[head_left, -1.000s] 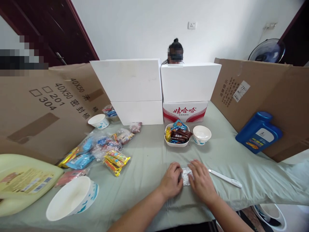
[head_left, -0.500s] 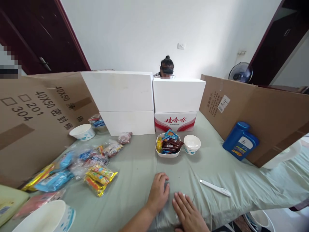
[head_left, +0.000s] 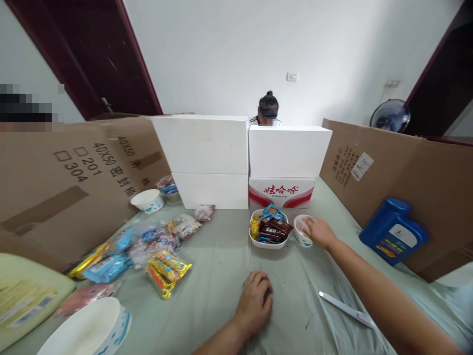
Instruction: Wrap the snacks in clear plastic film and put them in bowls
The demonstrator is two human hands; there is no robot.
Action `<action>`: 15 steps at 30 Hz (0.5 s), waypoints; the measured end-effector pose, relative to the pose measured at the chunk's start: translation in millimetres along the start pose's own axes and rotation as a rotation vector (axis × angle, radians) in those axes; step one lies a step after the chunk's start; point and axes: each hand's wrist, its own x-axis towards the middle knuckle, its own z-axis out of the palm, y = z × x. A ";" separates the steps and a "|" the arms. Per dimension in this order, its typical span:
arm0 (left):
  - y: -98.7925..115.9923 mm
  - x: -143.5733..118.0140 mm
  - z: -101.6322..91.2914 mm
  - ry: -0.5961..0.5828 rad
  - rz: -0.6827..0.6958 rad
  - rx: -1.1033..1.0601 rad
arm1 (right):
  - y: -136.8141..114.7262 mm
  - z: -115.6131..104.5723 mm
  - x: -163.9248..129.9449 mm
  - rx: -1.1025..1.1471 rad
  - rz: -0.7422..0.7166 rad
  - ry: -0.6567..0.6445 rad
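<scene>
**Right hand at the small cup, left hand curled on the cloth**

Now the right hand reaches out to the small white paper cup, fingers loosely bent over its round rim; whether they pinch anything I cannot tell. The cup stands just right of the white oval dish — a smooth, shallow bowl heaped with glossy wrapped snack bars in brown, blue and yellow.

Nearer the body than the dish, the left hand rests knuckles-up on the counter, which is draped in a pale green, softly creased cloth. Its fingers are curled under into a loose fist; something dark shows at the fingertips, too hidden to name.

To the near right of the dish lies a slim white utility knife, flat and straight on the cloth. Left of the dish a loose scatter of crinkly snack packets spreads out — clear film, shiny yellow, blue foil. Behind the dish stands a red-and-white printed carton with blocky white foam boxes stacked on and beside it. Far left of the dish, another white paper cup sits against a leaning sheet of brown corrugated cardboard. Well right of the dish, a blue plastic jug with a moulded handle leans on more cardboard.
</scene>
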 end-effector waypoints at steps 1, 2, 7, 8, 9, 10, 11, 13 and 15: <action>0.3 0.2 -0.1 -0.003 -0.005 -0.001 | 1.5 6.4 4.5 0.003 -0.025 -0.058; 0.5 0.5 -0.1 -0.004 -0.012 -0.004 | 2.5 11.8 5.7 0.002 -0.045 -0.108; -0.5 1.7 1.3 0.014 -0.038 -0.018 | -6.2 19.5 -20.9 -0.041 -0.070 -0.112; -0.7 1.2 2.7 0.021 -0.038 -0.014 | -13.3 20.2 -30.9 -0.040 -0.084 -0.078; -1.0 0.4 4.6 0.027 -0.035 -0.008 | -22.3 21.9 -42.3 -0.028 -0.117 -0.042; -1.4 -0.6 7.1 0.030 -0.029 -0.004 | -32.5 24.8 -54.9 -0.001 -0.168 0.014; -2.0 -1.6 9.8 0.034 -0.019 -0.002 | -43.0 29.0 -68.5 0.045 -0.252 0.072; -4.1 -3.8 13.8 0.054 -0.006 -0.022 | -60.8 41.6 -97.1 0.135 -0.409 0.147; -7.8 -6.2 10.9 0.094 -0.003 -0.069 | -68.2 59.4 -125.0 0.182 -0.493 0.212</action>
